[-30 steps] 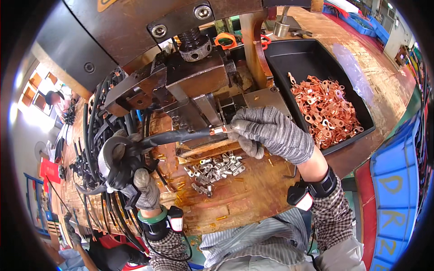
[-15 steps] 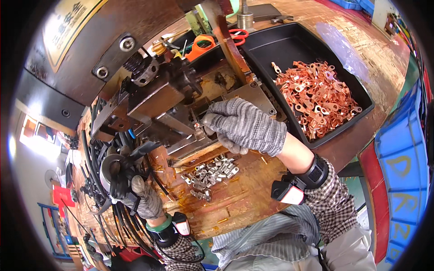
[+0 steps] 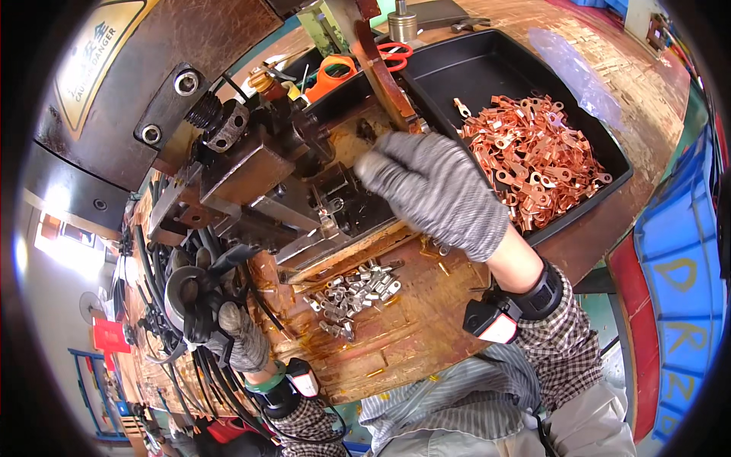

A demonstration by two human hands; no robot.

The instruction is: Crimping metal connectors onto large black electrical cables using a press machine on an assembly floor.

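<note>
My right hand (image 3: 438, 190), in a grey striped glove, hovers just right of the press's die, with its fingers loosely stretched out and blurred at the tips. I see nothing in it. In the die sits a small silvery metal piece (image 3: 332, 206), apart from my fingers. My left hand (image 3: 245, 339), gloved alike, is closed around black cable (image 3: 199, 320) at the left of the bench. Its grip is partly hidden by the cable bundle. Between the hands lies a pile of silvery cable lugs (image 3: 354, 293) on the wooden bench (image 3: 396, 343).
A black tray (image 3: 449, 65) of copper cable lugs (image 3: 533, 156) stands at the right, beside a clear plastic bag (image 3: 575, 76). The heavy press (image 3: 228, 34) overhangs the upper left. Red-handled scissors (image 3: 396, 55) lie behind the die. A blue crate (image 3: 678, 289) stands at far right.
My right hand has lifted away from the die, up and to the right, uncovering the silvery piece there. My left hand has barely shifted. The whole view has tilted slightly.
</note>
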